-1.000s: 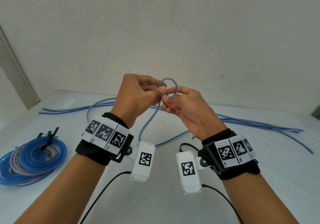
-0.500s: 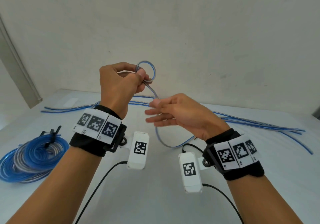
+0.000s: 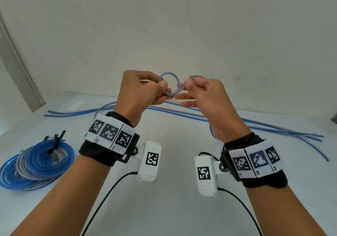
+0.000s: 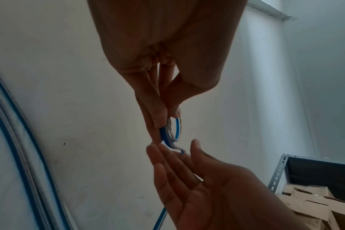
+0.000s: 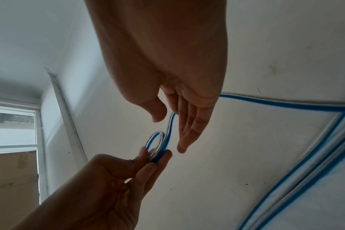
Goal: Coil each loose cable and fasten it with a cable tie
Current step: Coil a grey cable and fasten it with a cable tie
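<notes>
My left hand [image 3: 164,87] pinches a small coil [image 3: 168,86] of blue-and-white cable between thumb and fingers, held up above the table. Just to the right, my right hand [image 3: 189,87] pinches the strand leaving the coil between thumb and index finger, with its other fingers stretched out. The rest of that cable [image 3: 211,133] hangs down behind my right wrist to the table. In the right wrist view the coil [image 5: 156,143] sits in my left hand's fingertips [image 5: 163,155], and the strand [image 5: 172,118] runs up between my right thumb and fingers. The left wrist view shows the coil [image 4: 172,132] edge-on.
Several loose blue-and-white cables [image 3: 273,128] lie across the far side of the white table [image 3: 173,208]. Coiled cable bundles [image 3: 36,162] with black ties [image 3: 54,140] lie at the left. A metal shelf with cardboard boxes [image 4: 305,202] stands to the right.
Half a second ago my right hand was open and lower, away from the coil. It has risen to the coil and taken the strand. My left hand has moved right with the coil.
</notes>
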